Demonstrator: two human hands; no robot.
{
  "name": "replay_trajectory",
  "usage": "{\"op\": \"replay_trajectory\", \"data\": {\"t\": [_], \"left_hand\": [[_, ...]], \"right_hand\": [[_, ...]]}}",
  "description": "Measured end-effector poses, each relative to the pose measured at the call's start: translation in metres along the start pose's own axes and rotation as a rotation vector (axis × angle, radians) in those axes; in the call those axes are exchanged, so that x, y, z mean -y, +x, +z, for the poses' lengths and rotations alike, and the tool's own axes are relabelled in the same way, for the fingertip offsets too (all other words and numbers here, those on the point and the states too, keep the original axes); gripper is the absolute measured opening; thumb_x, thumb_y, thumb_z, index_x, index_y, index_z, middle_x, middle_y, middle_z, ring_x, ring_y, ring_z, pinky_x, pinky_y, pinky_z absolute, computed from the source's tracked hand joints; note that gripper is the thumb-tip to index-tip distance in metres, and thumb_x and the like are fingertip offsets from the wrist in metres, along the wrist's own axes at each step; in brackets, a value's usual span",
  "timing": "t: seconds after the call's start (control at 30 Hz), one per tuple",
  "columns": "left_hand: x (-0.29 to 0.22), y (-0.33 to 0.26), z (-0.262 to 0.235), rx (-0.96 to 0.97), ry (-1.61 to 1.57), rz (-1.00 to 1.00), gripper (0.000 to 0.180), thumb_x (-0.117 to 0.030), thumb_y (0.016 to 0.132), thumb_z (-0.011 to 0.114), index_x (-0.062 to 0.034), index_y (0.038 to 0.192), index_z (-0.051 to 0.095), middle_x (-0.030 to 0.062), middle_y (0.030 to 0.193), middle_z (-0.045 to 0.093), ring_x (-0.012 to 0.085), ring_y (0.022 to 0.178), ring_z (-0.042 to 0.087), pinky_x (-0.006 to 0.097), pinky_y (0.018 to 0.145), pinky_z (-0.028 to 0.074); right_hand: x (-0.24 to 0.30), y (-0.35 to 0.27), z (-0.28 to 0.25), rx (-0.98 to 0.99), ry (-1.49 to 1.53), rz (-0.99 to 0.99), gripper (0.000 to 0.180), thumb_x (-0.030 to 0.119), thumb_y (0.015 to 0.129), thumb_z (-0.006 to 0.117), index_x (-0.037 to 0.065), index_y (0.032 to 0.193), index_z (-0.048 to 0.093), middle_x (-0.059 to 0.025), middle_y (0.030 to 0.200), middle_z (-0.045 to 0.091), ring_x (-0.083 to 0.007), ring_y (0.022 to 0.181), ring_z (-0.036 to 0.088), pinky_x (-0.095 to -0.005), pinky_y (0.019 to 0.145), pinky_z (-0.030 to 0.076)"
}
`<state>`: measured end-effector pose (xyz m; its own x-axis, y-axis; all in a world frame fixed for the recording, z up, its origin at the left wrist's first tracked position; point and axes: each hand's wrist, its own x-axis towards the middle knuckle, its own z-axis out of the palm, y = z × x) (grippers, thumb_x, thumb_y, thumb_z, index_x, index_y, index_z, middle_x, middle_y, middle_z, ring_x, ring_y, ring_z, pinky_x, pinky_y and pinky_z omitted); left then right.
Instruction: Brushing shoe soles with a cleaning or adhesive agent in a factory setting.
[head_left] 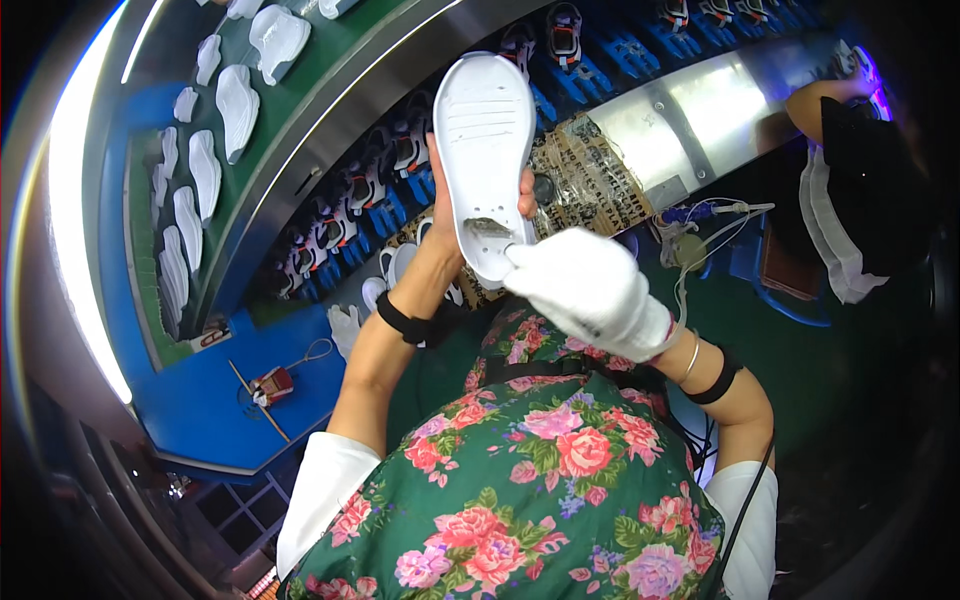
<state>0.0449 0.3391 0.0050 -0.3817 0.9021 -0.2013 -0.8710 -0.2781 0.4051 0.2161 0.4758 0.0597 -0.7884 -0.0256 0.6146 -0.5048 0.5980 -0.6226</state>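
Observation:
My bare left hand (448, 236) grips a white shoe sole (486, 130) from underneath, with fingers showing along both of its edges. The sole's inner side faces up, its wide toe end points away, and fine ridges cross its front half. Toward the heel lies a grey-brown patch, beside a few small holes. My right hand (585, 290), in a white knitted glove, has its fingers pinched together at the heel's right edge. What they hold, if anything, is hidden by the glove.
White soles (237, 110) lie on a green conveyor (300, 150) at the left. Shoe uppers (338, 226) stand on blue holders along a lower line. A cardboard-covered ledge (590, 170) lies beyond my hands. A blue table (200, 400) stands left; a person's arm (812, 100) shows at far right.

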Motion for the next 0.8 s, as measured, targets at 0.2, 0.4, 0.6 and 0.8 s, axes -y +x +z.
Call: {"op": "replay_trajectory", "data": {"t": [0.2,0.4,0.6,0.8], "left_hand": [[-0.005,0.005,-0.012,0.154,0.039,-0.217,0.112,-0.095,0.079,0.024,-0.0068,0.145,0.047,0.0234,0.096,0.066,0.0329,0.076,0.068,0.044,0.065,0.057],[-0.007,0.01,-0.023,-0.004,0.056,-0.388,0.111,-0.093,0.081,0.028,-0.0038,0.144,0.048,0.0269,0.1,0.066,0.0367,0.083,0.07,0.047,0.068,0.06],[0.017,-0.021,-0.036,-0.252,-0.064,-0.182,0.086,-0.073,0.095,0.037,0.0024,0.131,0.054,0.0218,0.103,0.066,0.0329,0.087,0.067,0.043,0.074,0.059],[0.052,-0.022,-0.035,-0.229,0.012,-0.051,0.055,-0.038,0.107,0.041,-0.0041,0.15,0.042,0.0151,0.149,0.05,0.03,0.135,0.05,0.046,0.117,0.034]], "right_hand": [[-0.008,-0.002,-0.005,0.147,0.427,0.022,0.022,0.008,0.077,0.079,0.01,0.099,0.076,-0.0096,0.103,0.075,-0.0266,0.082,0.07,-0.0364,0.069,0.057],[-0.009,-0.012,-0.002,0.249,0.023,-0.058,0.02,0.015,0.08,0.071,0.011,0.1,0.072,-0.0075,0.103,0.072,-0.0232,0.089,0.067,-0.0352,0.069,0.057],[-0.01,-0.001,-0.019,-0.192,0.665,0.618,0.015,-0.001,0.08,0.079,0.0,0.094,0.076,-0.0112,0.097,0.075,-0.0183,0.088,0.073,-0.0298,0.08,0.057],[-0.037,0.006,-0.021,-0.205,0.293,0.461,0.016,0.006,0.079,0.076,0.006,0.095,0.077,-0.0118,0.094,0.074,-0.0256,0.087,0.072,-0.0349,0.079,0.057]]}}
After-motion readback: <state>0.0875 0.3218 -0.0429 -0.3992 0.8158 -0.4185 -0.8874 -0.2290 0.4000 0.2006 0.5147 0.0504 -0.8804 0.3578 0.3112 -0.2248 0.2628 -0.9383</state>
